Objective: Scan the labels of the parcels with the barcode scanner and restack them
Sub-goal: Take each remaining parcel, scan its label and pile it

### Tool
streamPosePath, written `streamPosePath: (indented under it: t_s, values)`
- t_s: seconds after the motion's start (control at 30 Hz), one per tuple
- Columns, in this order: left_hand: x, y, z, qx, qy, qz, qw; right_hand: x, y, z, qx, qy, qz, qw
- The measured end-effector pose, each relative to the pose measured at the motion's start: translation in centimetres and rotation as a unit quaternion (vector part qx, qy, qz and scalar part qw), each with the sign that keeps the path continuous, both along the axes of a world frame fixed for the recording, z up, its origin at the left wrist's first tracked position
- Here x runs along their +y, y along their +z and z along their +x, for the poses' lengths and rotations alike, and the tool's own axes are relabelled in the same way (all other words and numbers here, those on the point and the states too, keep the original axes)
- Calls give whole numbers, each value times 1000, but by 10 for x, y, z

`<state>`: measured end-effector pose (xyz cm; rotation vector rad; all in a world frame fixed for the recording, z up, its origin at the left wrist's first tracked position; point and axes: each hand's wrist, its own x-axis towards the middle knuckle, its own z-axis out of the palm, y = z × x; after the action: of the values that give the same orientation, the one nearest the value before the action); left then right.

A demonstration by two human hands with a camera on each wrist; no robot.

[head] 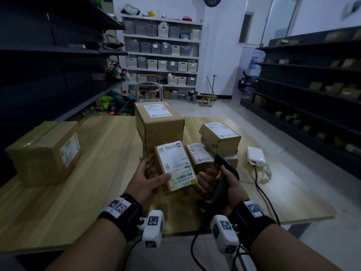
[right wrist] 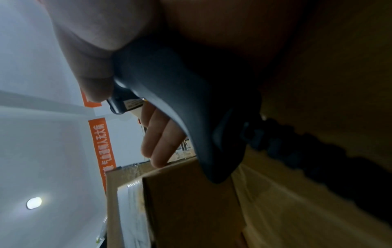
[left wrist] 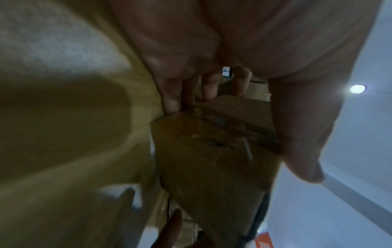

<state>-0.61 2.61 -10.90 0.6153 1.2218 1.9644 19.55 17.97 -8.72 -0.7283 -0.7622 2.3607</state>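
My left hand (head: 150,178) holds a small cardboard parcel (head: 175,165) above the wooden table (head: 88,192), its white barcode label facing up. The thumb lies on the label's lower left, the fingers behind the box. The left wrist view shows the parcel's brown underside (left wrist: 212,159) between thumb and fingers (left wrist: 176,99). My right hand (head: 218,184) grips the dark barcode scanner (head: 224,173) by its handle, just right of the parcel, head pointing away. The right wrist view shows the scanner handle (right wrist: 191,109) beside the parcel (right wrist: 186,209).
A tall stack of parcels (head: 158,124) stands mid-table, a lower stack (head: 220,137) to its right, and a labelled box (head: 199,155) in front of that. A big carton (head: 45,153) sits left. A white adapter (head: 256,155) with cables lies right. Dark shelves flank both sides.
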Motion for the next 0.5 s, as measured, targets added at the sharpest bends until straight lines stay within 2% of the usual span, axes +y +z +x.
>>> streamPosePath:
  t_s: [0.1,0.23,0.37,0.5]
  values:
    - [2,-2,-3,-5,12,7,1000,-5,8,2,-36,15,15,999]
    - [2,-2,-3,-1,21,4,1000,-8,34,13,-140,62,80,985]
    - [2,-3,-1,16,32,-4,999,-22,62,19,-269,88,199,938]
    - [-1,-3,-1,48,52,-14,997,-39,92,26,-352,138,271,885]
